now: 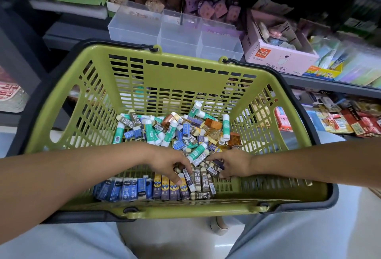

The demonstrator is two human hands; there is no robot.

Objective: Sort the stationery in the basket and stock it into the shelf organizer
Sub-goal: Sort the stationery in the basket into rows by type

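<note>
Stationery fills the green basket (pixel 61 102), which sits at frame centre, resting on the person's lap. L to R along the basket's near wall, ~7 to 6 o'clock: a stood-up row of blue erasers (pixel 121 189), then purple/yellow erasers (pixel 167 187), then brown 2B erasers (pixel 203 184) packed tight beside them. Left hand (pixel 167 163) reaches in from 9 o'clock, fingers curled down, grip pinched on a dark-sleeved eraser (pixel 188 179) w/ a barcode, tilted, touching the top of the sorted row. Just R of it, a teal glue stick (pixel 196 152) lies across the loose pile, between the two hands. Right hand (pixel 235 166) comes in from 3 o'clock, fingers bent over small brown erasers at the pile's near edge; can't tell whether that grip is clamped on one or only touching. Loose heap of glue sticks, erasers and amber boxes (pixel 214 123) covers the basket floor toward 12 o'clock. Beyond the far rim, ~12 o'clock, a clear shelf organizer (pixel 175 32) stands on the shelf, w/ brown and purple items behind it. At 1–2 o'clock, a pink carton (pixel 274 56) just R of the organizer, then coloured packets further R.
</note>
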